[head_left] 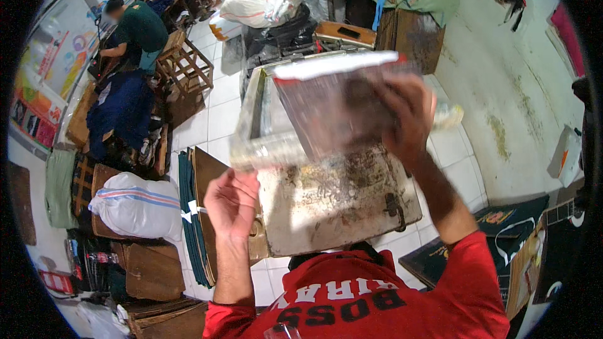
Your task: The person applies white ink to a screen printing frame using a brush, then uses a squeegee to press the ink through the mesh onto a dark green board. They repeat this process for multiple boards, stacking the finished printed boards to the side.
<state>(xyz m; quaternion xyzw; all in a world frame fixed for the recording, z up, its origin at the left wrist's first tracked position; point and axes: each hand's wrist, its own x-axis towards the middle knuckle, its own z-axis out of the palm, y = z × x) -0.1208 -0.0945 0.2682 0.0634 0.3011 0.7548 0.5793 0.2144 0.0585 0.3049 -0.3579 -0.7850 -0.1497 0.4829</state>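
My right hand (408,113) is closed on a dark brown, flat rectangular piece with a white strip and red along its far edge (333,110). Motion smears this piece, so I cannot make out its exact kind. Beneath it, a pale, worn screen-printing frame (251,144) stands raised at the far side of a stained whitish board (333,213). My left hand (232,204), palm up with bent fingers, grips the frame's near left corner. The held piece hides much of the frame's inside. A dark metal fitting (394,210) sits at the board's right edge.
Dark green folded bags (195,213) stack to my left beside a white sack (138,204). More dark green bags (502,232) lie at right. Farther left, a person (138,28) works near a wooden stool (185,66). Sacks (264,0) pile up beyond the frame; a stained wall (509,81) bounds the right.
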